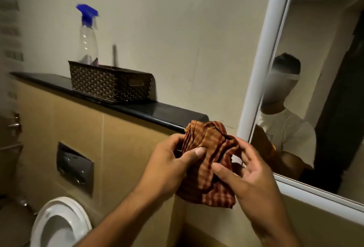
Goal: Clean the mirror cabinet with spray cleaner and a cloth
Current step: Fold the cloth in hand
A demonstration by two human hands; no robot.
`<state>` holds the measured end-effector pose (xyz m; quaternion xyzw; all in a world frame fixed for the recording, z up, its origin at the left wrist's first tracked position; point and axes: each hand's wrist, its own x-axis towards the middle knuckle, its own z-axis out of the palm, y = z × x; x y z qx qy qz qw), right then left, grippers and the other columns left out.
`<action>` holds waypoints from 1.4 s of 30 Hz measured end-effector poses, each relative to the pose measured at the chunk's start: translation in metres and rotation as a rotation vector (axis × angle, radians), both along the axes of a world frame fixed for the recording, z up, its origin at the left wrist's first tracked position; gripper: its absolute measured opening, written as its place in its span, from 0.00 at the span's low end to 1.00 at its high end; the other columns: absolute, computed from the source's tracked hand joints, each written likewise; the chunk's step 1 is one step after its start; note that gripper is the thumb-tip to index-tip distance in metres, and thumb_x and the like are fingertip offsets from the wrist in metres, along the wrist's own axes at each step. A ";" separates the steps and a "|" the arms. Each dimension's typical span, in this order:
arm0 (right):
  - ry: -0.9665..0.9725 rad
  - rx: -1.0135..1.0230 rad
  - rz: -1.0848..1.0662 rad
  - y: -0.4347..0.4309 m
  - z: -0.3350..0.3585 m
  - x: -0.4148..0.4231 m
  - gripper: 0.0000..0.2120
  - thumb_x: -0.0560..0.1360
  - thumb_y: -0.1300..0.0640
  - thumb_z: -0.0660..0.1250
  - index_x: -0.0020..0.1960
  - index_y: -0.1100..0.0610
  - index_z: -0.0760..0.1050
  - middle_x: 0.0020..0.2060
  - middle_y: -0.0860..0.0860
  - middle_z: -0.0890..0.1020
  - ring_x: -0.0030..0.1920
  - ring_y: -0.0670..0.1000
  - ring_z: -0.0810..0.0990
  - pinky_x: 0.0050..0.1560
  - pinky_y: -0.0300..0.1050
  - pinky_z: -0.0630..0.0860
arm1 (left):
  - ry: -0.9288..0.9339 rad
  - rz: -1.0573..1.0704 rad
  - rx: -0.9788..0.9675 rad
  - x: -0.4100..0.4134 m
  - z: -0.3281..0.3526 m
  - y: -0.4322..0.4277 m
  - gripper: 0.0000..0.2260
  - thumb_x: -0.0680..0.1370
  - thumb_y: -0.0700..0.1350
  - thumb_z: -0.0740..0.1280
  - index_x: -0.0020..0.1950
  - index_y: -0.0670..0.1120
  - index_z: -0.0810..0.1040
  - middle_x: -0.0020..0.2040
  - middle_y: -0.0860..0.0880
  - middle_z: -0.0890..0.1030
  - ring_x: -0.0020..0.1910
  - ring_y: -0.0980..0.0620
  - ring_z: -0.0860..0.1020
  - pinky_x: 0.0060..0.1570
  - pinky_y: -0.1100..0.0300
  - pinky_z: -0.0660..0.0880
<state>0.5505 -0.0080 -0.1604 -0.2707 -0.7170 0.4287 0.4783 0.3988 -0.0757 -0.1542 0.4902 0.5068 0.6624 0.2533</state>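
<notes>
Both your hands are on the checked cloth (210, 154), which is bunched between them. Your left hand (171, 162) curls round it with the thumb pressed on top, and your right hand (254, 177) cups it, fingers loosely spread. The cloth is just beside the lower left corner of the mirror cabinet (325, 30), off the glass, so wiping looks yet to come. I cannot tell whether the glass has been sprayed. The spray bottle (87, 35) stands in the woven basket (110, 85) toward the black ledge's (173, 111) far end, well apart from you. A toilet (57, 225) and flush plate (74, 168) sit below. Nothing seems to block the mirror.
</notes>
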 end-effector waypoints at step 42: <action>-1.005 0.504 -0.125 0.122 0.167 -0.369 0.15 0.80 0.61 0.57 0.62 0.62 0.76 0.61 0.61 0.79 0.60 0.61 0.77 0.57 0.46 0.73 | 1.169 0.174 -0.858 -0.354 0.181 0.114 0.13 0.82 0.44 0.60 0.64 0.45 0.78 0.61 0.47 0.78 0.60 0.48 0.76 0.64 0.52 0.71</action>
